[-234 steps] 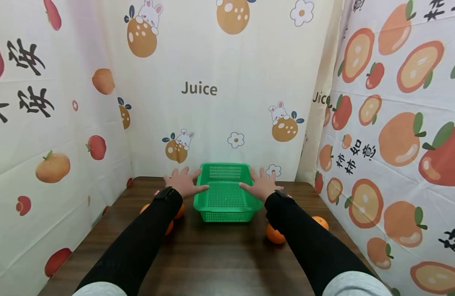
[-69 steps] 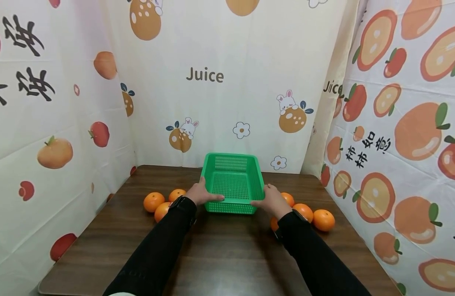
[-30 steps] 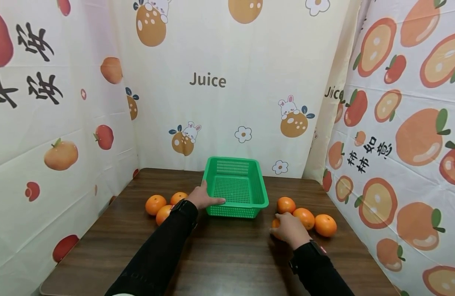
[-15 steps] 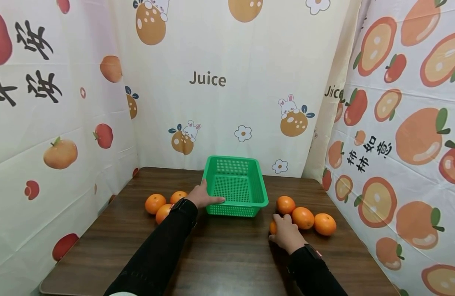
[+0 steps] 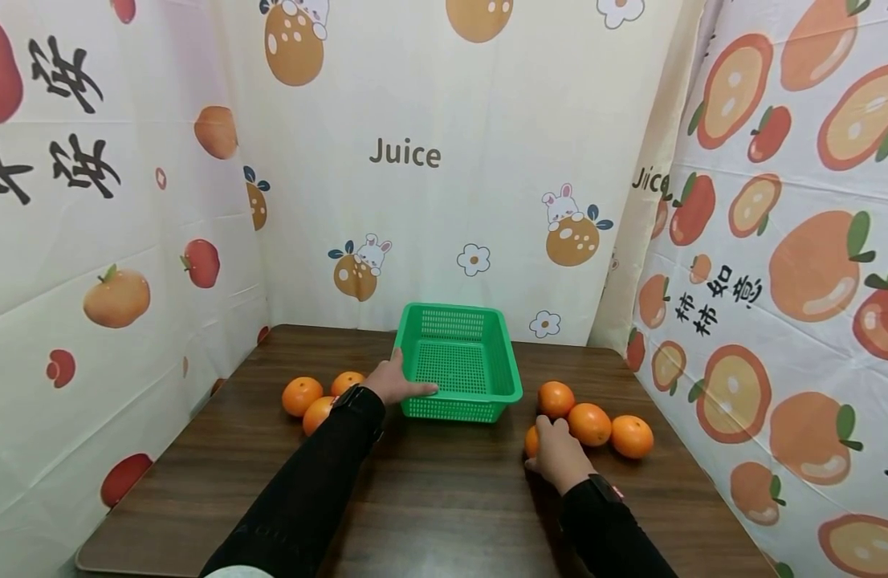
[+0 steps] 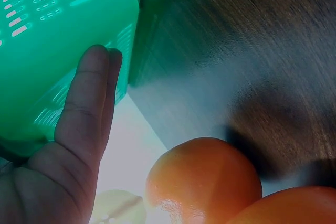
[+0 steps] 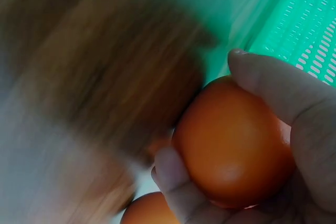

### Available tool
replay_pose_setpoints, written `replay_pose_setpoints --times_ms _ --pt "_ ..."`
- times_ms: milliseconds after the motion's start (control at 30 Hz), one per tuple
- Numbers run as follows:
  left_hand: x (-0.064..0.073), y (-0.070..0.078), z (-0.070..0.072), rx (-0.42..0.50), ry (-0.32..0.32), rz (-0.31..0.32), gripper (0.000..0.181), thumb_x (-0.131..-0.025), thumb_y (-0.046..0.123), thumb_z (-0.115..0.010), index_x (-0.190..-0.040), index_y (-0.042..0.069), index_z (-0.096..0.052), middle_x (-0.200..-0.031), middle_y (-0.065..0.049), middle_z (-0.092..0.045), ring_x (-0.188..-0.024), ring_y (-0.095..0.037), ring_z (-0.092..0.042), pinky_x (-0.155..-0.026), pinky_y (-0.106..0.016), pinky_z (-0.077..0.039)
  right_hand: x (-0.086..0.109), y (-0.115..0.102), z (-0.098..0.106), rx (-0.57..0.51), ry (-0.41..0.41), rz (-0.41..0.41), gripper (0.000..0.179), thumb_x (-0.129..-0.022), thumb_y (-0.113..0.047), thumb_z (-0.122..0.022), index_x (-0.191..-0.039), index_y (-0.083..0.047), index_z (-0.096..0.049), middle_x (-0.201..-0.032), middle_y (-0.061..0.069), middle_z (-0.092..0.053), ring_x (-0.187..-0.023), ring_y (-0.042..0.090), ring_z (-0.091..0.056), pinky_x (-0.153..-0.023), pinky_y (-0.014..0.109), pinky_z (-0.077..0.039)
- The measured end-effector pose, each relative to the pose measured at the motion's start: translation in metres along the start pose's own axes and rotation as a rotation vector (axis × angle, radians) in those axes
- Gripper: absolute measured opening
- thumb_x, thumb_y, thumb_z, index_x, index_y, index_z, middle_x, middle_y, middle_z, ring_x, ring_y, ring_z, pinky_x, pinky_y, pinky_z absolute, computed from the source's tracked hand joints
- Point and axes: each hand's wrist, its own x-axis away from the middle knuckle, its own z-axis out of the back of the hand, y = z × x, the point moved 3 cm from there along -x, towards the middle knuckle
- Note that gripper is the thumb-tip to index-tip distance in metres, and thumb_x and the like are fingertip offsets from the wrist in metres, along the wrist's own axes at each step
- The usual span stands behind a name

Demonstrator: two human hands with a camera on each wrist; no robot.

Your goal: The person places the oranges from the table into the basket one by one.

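Observation:
A green plastic basket point(image 5: 455, 365) with slotted walls stands at the back middle of the table. My left hand point(image 5: 395, 383) touches its near left corner, thumb along the front rim. Its straight fingers point(image 6: 84, 98) lie against the outer wall in the left wrist view. To the right of the basket, my right hand point(image 5: 560, 457) holds an orange point(image 7: 236, 142) between thumb and fingers; in the head view the hand covers most of that orange. Close beside it sit three more oranges: one behind point(image 5: 556, 399), one to its right point(image 5: 590, 424) and one farther right point(image 5: 632, 437).
Left of the basket lies a group of three oranges, a left one point(image 5: 302, 396), a back one point(image 5: 347, 382) and a front one point(image 5: 318, 414) partly behind my left wrist. The brown wooden table point(image 5: 429, 506) meets fruit-printed cloth point(image 5: 328, 185) at the back and sides.
First both hands were spread at the basket's sides, then both were on its near corners. My right hand has left the basket and taken hold of an orange; the left hand stays there.

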Motion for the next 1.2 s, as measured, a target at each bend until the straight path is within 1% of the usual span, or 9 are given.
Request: replay_pose_setpoints --times_ms 167,300,400,533,600,733,867,1100,1200 --pt "0.003 0.001 0.002 -0.006 -0.003 0.001 0.139 -0.081 0.077 -0.077 -0.171 0.006 0.000 -0.174 -0.028 -0.023 -0.158 -0.043 -0.035 -0.124 -0.059 -0.037 -0.001 -0.003 0.000 -0.010 0.010 0.024 0.077 -0.081 -0.016 -0.093 -0.148 -0.007 -0.058 -0.130 0.037 -0.053 -0.080 0.034 -0.064 -0.077 0.050 -0.058" --pt "0.012 0.005 0.006 -0.025 -0.005 -0.012 0.139 -0.081 0.079 -0.075 -0.171 0.004 0.000 -0.173 -0.031 -0.023 -0.157 -0.045 -0.035 -0.124 -0.059 -0.037 0.000 -0.002 0.000 -0.015 0.014 0.033 0.073 -0.082 -0.020 -0.092 -0.147 -0.008 -0.060 -0.129 0.035 -0.053 -0.080 0.033 -0.063 -0.077 0.050 -0.058" --pt "0.014 0.007 0.007 -0.033 -0.003 -0.015 0.139 -0.081 0.080 -0.075 -0.171 0.004 0.000 -0.173 -0.030 -0.023 -0.157 -0.044 -0.035 -0.124 -0.058 -0.037 0.001 -0.002 0.000 -0.022 0.019 0.036 0.073 -0.083 -0.020 -0.092 -0.147 -0.008 -0.060 -0.128 0.034 -0.054 -0.079 0.032 -0.062 -0.077 0.049 -0.058" --pt "0.011 0.005 0.004 -0.030 0.000 0.001 0.137 -0.082 0.077 -0.075 -0.172 0.007 0.000 -0.174 -0.027 -0.024 -0.158 -0.041 -0.035 -0.125 -0.056 -0.037 0.003 -0.001 0.000 -0.033 0.028 0.044 0.071 -0.082 -0.018 -0.092 -0.146 -0.008 -0.061 -0.127 0.034 -0.054 -0.078 0.030 -0.061 -0.076 0.048 -0.057" --pt "0.011 0.004 0.004 -0.024 0.003 -0.002 0.135 -0.084 0.074 -0.076 -0.171 0.005 0.000 -0.174 -0.028 -0.024 -0.158 -0.042 -0.035 -0.124 -0.058 -0.037 0.003 -0.001 0.000 -0.039 0.034 0.046 0.070 -0.082 -0.018 -0.091 -0.145 -0.008 -0.061 -0.127 0.034 -0.054 -0.077 0.030 -0.061 -0.076 0.048 -0.057" --pt "0.012 0.004 0.003 -0.028 0.001 -0.008 0.136 -0.083 0.076 -0.076 -0.171 0.005 0.000 -0.173 -0.029 -0.024 -0.157 -0.043 -0.036 -0.124 -0.058 -0.038 0.005 0.000 0.000 -0.045 0.048 0.047 0.070 -0.082 -0.017 -0.091 -0.145 -0.007 -0.062 -0.125 0.034 -0.054 -0.077 0.030 -0.060 -0.076 0.048 -0.057" --pt "0.012 0.004 0.001 -0.030 -0.009 0.003 0.138 -0.081 0.078 -0.076 -0.171 0.006 0.001 -0.174 -0.029 -0.023 -0.157 -0.043 -0.036 -0.124 -0.057 -0.037 0.008 0.003 -0.001 -0.060 0.059 0.044 0.069 -0.082 -0.018 -0.091 -0.143 -0.007 -0.063 -0.123 0.033 -0.055 -0.077 0.029 -0.060 -0.075 0.047 -0.056" --pt "0.001 -0.001 -0.001 -0.023 -0.007 0.017 0.139 -0.081 0.076 -0.078 -0.171 0.007 0.001 -0.175 -0.026 -0.023 -0.158 -0.040 -0.035 -0.125 -0.057 -0.036 0.006 0.002 0.001 -0.077 0.063 0.055 0.069 -0.082 -0.020 -0.092 -0.143 -0.007 -0.062 -0.124 0.033 -0.055 -0.081 0.028 -0.061 -0.078 0.048 -0.057" --pt "0.000 -0.001 -0.001 -0.027 -0.011 0.022 0.140 -0.080 0.078 -0.078 -0.171 0.007 0.001 -0.174 -0.026 -0.023 -0.158 -0.041 -0.035 -0.125 -0.058 -0.036 0.005 0.000 0.005 -0.075 0.062 0.051 0.069 -0.082 -0.022 -0.092 -0.142 -0.008 -0.062 -0.124 0.033 -0.055 -0.084 0.030 -0.062 -0.081 0.050 -0.057"
